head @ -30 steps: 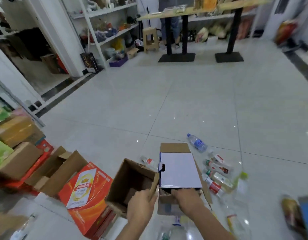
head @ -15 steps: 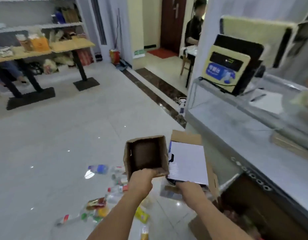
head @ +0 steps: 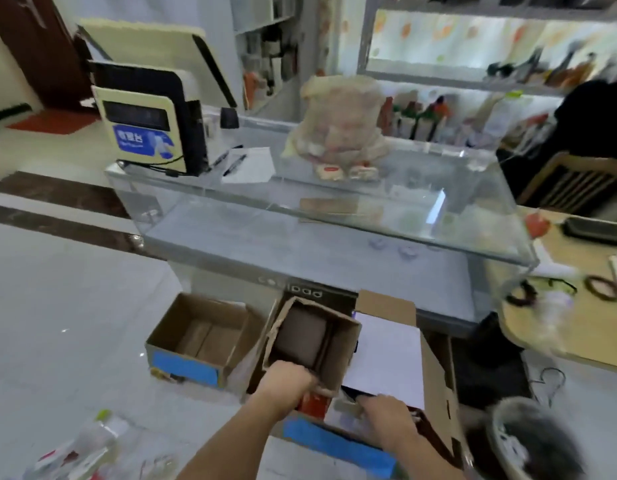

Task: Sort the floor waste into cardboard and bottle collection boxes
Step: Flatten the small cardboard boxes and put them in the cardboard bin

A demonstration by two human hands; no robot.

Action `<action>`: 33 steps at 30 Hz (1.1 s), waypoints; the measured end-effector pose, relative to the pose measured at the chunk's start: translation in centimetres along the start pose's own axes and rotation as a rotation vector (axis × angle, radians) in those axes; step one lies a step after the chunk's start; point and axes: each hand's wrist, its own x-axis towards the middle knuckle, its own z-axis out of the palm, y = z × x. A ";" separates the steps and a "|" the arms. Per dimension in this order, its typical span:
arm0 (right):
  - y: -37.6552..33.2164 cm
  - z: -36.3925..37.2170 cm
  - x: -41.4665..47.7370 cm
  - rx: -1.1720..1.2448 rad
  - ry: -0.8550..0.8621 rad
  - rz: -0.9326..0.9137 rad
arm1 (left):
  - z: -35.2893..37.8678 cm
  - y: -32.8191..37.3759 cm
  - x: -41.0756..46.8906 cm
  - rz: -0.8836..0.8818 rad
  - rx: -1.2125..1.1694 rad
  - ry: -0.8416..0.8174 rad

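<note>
My left hand [head: 287,379] grips the near rim of a small open brown cardboard box [head: 312,337], tilted with its opening toward me. My right hand [head: 390,415] holds a flat cardboard piece with a white face [head: 386,355] by its near edge. Both are held above a collection box with a blue label [head: 338,441] on the floor in front of me. A second collection box with a blue label [head: 196,341] stands open to the left with only its cardboard bottom showing. Plastic bottles [head: 92,445] lie blurred on the floor at lower left.
A glass display counter [head: 334,216] stands right behind the boxes, with a payment terminal [head: 144,133] and a filled plastic bag [head: 338,126] on top. A wooden table [head: 577,299] is to the right, a waste bin [head: 532,441] at lower right. Open tiled floor [head: 57,306] lies left.
My view has swung right from the bottle-strewn floor to the counter and the two collection boxes. Both hands have carried the small box and the white-faced cardboard over the nearer collection box.
</note>
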 end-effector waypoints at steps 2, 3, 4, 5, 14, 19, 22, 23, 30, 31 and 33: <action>2.7 0.7 -0.1 0.035 -0.046 0.045 | -0.3 2.0 2.8 0.071 0.056 -0.036; 3.8 0.8 0.0 0.051 -0.065 0.066 | -0.5 2.8 4.1 0.094 0.083 -0.051; 4.8 0.8 0.2 0.065 -0.081 0.087 | -0.6 3.4 5.5 0.115 0.102 -0.059; 5.8 0.8 0.6 0.079 -0.089 0.099 | -0.9 3.9 6.7 0.135 0.117 -0.066; 9.1 0.8 3.9 0.189 -0.120 0.175 | 0.2 3.8 12.3 0.179 0.155 -0.087; 7.3 3.3 4.3 0.189 -0.209 0.210 | 4.1 3.2 12.2 0.014 0.129 -0.414; 5.8 3.1 6.0 0.185 -0.170 0.186 | 3.8 2.1 12.5 -0.070 -0.001 -0.451; 5.2 2.3 6.7 0.161 -0.127 0.154 | 3.3 1.7 12.7 -0.098 -0.048 -0.442; -1.9 -4.2 11.5 -0.033 -0.006 -0.073 | 0.9 -3.3 10.3 -0.323 -0.336 -0.329; -3.1 -4.6 11.9 -0.051 0.001 -0.096 | 0.8 -4.1 9.4 -0.348 -0.359 -0.288; -5.3 -5.0 12.6 -0.090 0.016 -0.157 | 1.0 -5.6 7.5 -0.392 -0.401 -0.230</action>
